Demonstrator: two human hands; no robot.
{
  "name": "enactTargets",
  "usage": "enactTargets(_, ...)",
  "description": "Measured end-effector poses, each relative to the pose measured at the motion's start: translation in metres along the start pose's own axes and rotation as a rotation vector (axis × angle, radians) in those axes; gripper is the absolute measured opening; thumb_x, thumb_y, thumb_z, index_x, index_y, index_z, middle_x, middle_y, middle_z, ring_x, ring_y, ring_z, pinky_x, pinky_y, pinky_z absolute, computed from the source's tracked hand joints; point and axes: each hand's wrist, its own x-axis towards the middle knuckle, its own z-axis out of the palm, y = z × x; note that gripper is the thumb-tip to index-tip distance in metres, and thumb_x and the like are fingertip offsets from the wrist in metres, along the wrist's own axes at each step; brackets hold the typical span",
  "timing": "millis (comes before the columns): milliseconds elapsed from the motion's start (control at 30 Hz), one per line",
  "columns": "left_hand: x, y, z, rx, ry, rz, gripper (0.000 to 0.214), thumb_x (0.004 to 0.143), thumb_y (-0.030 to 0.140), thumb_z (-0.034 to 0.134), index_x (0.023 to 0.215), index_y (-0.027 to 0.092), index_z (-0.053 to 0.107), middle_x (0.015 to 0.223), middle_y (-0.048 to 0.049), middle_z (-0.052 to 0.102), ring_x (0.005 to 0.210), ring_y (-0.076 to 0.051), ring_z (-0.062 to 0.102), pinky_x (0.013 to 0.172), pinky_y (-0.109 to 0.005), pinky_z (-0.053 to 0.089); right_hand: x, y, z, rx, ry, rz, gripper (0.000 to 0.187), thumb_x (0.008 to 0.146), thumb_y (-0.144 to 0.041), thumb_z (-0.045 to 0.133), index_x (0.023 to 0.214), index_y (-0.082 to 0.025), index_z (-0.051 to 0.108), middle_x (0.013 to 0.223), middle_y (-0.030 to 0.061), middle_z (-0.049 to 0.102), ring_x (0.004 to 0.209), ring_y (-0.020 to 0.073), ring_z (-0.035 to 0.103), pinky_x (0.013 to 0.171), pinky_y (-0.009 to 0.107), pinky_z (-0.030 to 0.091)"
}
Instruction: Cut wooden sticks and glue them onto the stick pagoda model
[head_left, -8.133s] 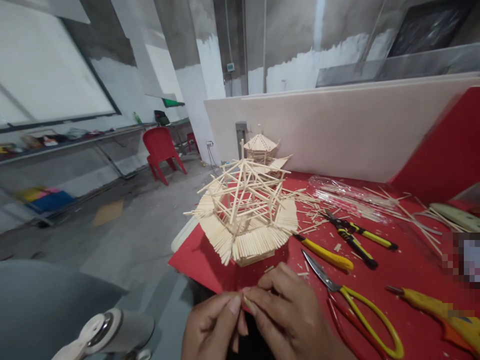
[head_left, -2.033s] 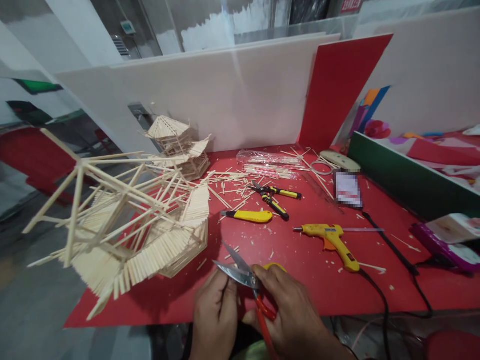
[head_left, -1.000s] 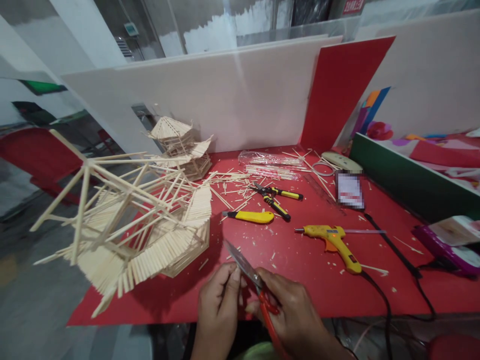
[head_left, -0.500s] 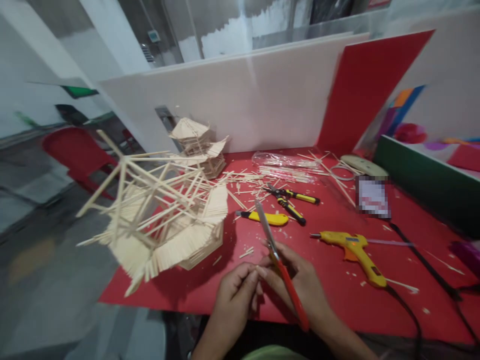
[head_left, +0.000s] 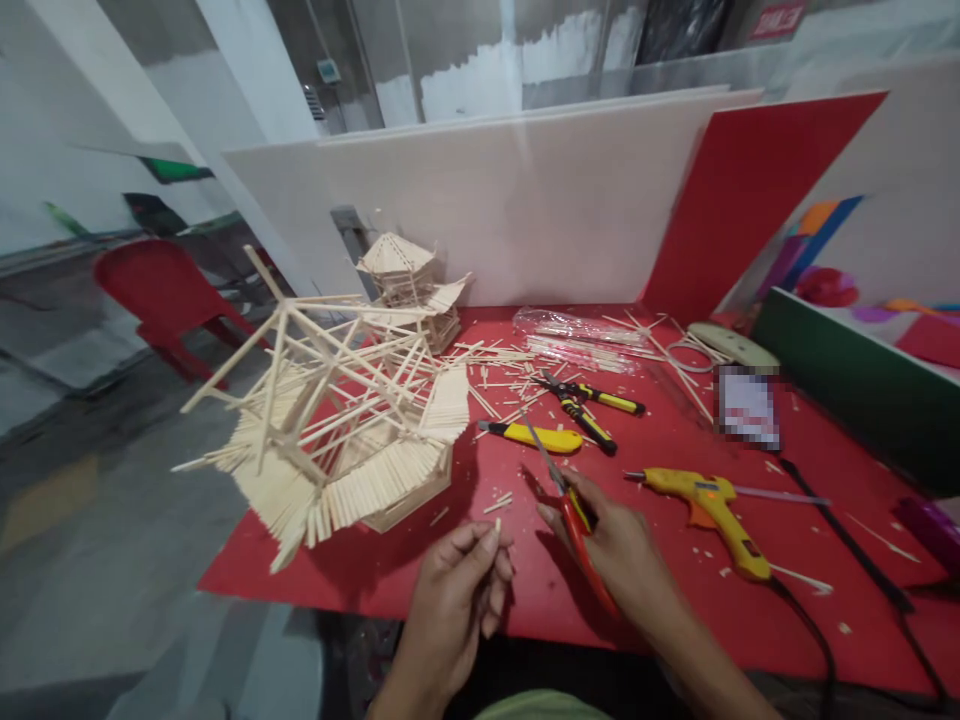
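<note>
Pale boards [head_left: 487, 210] stand along the back of the red worktop [head_left: 360, 575], with a red panel [head_left: 757, 190] leaning at their right end and a red chair [head_left: 161, 285] out on the floor to the left. My left grip [head_left: 457, 590] is pinched on a short stick [head_left: 498, 525], thumb against fingertips; its pale end pokes up just above my thumb, and the rest is hidden in my fingers. My right grip [head_left: 619, 545] is wrapped round the scissors [head_left: 573, 525], red handle slanting down along the near side, blades pointing away from me; how far apart the blades stand I cannot tell. They are clear of the stick, which sits to their left, a gap of worktop between my hands. Just beyond the stick lie a few offcuts [head_left: 499, 503]. To my left stands the big stick frame [head_left: 382, 485], apart from both hands, a smaller pagoda [head_left: 396, 258] behind it. Past the scissors lie a yellow knife [head_left: 544, 437] and cutters [head_left: 572, 391]; right of them rests the glue gun [head_left: 694, 490].
</note>
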Motion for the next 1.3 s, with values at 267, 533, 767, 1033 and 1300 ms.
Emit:
enactTargets(267,0.003,0.002,-0.001,-0.076,-0.025,-0.072,0.033,0.066,0.039,0.084,0.077,0.013,0.068,0.057,0.0029,0.058,0.036,-0.002,0.04,0.031,-0.012,0.028,-0.012,0.017,0.003,-0.694,0.064,-0.156,0.041,0.089,-0.024,0.055,0.13,-0.017,0.06,0.1,0.0125,0.071,0.091,0.028,0.068,0.073,0.035,0.051)
enactTargets(533,-0.002,0.0,0.003,-0.034,-0.049,-0.039,0.034,0.068,0.043,0.082,0.079,0.014,0.067,0.057,0.0034,0.058,0.036,-0.002,0.04,0.031,-0.013,0.027,-0.01,-0.012,-0.005,-0.07,0.063,-0.3,0.027,0.096,-0.03,0.049,0.114,-0.025,0.07,0.095,0.0058,0.07,0.085,0.0186,0.065,0.076,0.028,0.049)
enactTargets(767,-0.003,-0.014,-0.003,0.107,-0.033,0.027,0.036,0.073,0.048,0.078,0.076,0.014,0.067,0.054,0.0023,0.059,0.035,-0.003,0.041,0.032,-0.013,0.029,0.0,-0.027,0.016,0.449,-0.161,-0.27,0.021,0.092,-0.033,0.059,0.079,-0.019,0.069,0.075,-0.0007,0.063,0.073,0.012,0.059,0.07,0.023,0.045)
enactTargets(1033,0.002,-0.012,0.01,0.096,-0.047,-0.073,0.037,0.061,0.043,0.087,0.071,0.011,0.07,0.058,-0.0007,0.065,0.036,-0.003,0.045,0.03,-0.012,0.03,-0.016,-0.017,0.0,0.179,0.023,-0.352,0.023,0.094,-0.034,0.054,0.082,-0.025,0.071,0.079,-0.0002,0.066,0.078,0.0149,0.062,0.072,0.025,0.049)
enactTargets(1300,-0.01,-0.006,0.02,0.009,0.091,0.047,0.036,0.059,0.042,0.088,0.069,0.013,0.07,0.054,0.0009,0.063,0.037,-0.004,0.049,0.03,-0.011,0.032,-0.018,0.09,-0.089,-0.496,0.3,0.214,0.028,0.074,-0.038,0.058,0.091,-0.018,0.068,0.09,0.0142,0.069,0.085,0.0325,0.065,0.076,0.043,0.048)
